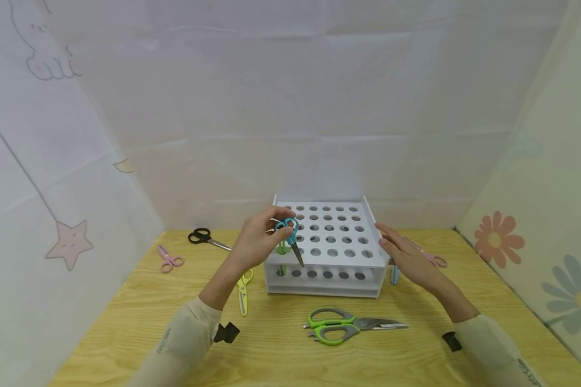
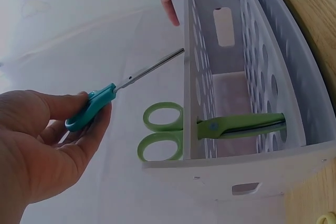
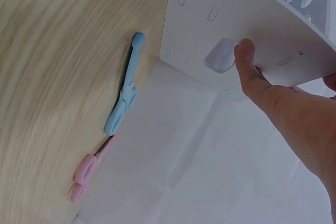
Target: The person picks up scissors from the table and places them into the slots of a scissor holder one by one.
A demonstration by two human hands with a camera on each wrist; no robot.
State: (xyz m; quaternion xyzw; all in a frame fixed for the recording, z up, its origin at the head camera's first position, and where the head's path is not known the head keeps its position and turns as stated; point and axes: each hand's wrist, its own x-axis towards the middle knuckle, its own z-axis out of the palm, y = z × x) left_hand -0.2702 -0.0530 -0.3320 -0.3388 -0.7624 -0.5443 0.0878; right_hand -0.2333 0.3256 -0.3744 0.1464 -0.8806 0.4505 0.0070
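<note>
Big green-and-grey scissors (image 1: 336, 325) lie up front on the desk (image 1: 271, 349). Left hand's (image 1: 260, 237) fingers are clamped on the teal scissors' (image 2: 98, 104) handles, blades angled down at the left side of the white rack (image 1: 339, 262), near the desk's back edge. Right hand's (image 1: 413, 264) fingers grip the rack's right side.

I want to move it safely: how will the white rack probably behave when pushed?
The white rack is likely stiff, as its panels look flat. Its broad, low shape should let it slide, not tip. The green scissors standing in it may wobble.
</note>
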